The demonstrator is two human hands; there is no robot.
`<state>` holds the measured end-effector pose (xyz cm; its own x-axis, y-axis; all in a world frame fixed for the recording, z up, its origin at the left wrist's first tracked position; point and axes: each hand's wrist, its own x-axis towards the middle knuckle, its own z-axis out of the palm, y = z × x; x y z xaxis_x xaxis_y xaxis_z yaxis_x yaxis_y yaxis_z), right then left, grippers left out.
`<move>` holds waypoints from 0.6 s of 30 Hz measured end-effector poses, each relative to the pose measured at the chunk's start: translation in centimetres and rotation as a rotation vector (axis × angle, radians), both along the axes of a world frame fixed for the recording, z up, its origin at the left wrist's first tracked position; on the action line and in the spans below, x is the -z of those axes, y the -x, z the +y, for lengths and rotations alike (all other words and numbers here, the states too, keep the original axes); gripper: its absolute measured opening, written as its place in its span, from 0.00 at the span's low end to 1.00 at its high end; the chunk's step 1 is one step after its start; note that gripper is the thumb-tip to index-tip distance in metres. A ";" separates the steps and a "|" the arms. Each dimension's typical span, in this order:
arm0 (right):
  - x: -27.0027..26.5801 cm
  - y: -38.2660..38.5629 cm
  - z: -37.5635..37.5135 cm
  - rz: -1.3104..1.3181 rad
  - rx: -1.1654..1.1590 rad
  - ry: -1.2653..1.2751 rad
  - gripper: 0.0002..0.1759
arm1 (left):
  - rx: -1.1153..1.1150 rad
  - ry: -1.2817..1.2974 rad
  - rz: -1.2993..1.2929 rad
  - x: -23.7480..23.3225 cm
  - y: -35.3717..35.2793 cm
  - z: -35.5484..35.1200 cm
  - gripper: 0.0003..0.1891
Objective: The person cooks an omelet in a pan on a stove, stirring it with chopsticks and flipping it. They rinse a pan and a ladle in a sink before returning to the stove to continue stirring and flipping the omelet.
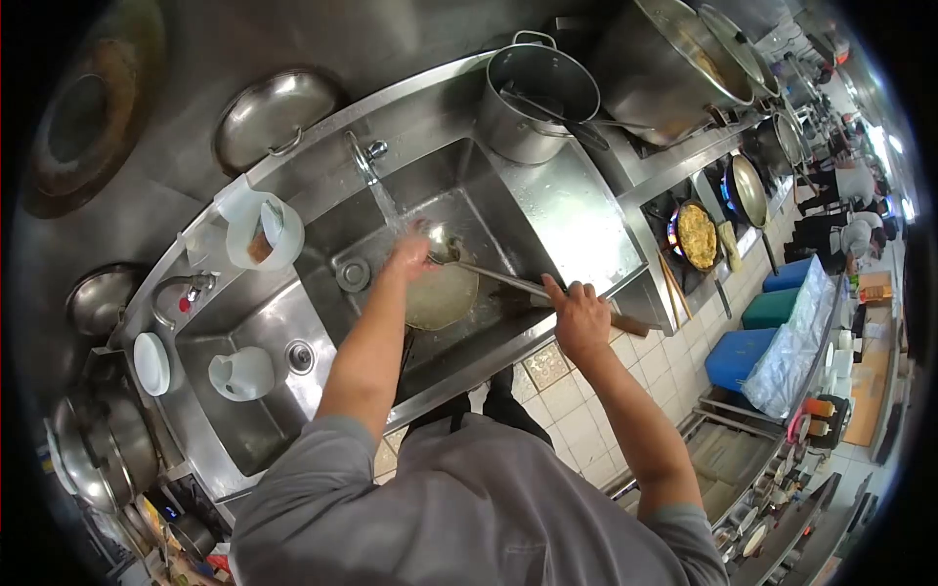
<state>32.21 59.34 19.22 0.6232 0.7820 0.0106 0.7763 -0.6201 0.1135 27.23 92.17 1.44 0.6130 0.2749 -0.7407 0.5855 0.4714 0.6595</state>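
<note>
Over the steel sink point(510, 200), right hand point(583, 320) is closed on handle of ladle point(503, 279); left hand point(412, 252) is near its bowl point(445, 244), grip unclear.

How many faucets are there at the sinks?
2: the running faucet is over the large basin, by the left hand; the curved faucet is over the smaller basin to its left.

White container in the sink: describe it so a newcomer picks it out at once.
Start at the smaller sink, left of the running tap in the picture. Beside its drain is a white container. Unlike the white tub up on the ledge, it sits inside the basin.
</note>
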 end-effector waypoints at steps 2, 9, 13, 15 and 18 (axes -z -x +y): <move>0.0 -0.1 0.2 0.608 0.330 0.267 0.26 | -0.515 0.271 -0.320 7.7 0.7 -0.3 0.27; -0.6 1.0 -2.3 1.902 0.580 -0.388 0.26 | -0.469 0.257 -0.121 4.9 0.7 -3.9 0.17; -4.8 1.5 -2.6 1.563 0.479 -0.135 0.29 | 0.229 -0.768 0.017 7.3 1.1 -1.5 0.15; -2.3 2.1 -4.3 1.066 0.141 0.002 0.33 | 0.679 -1.232 0.124 2.6 0.8 -2.9 0.16; -2.3 3.2 -2.8 0.902 0.194 0.289 0.33 | 0.756 -1.203 -0.217 1.8 0.2 -5.0 0.17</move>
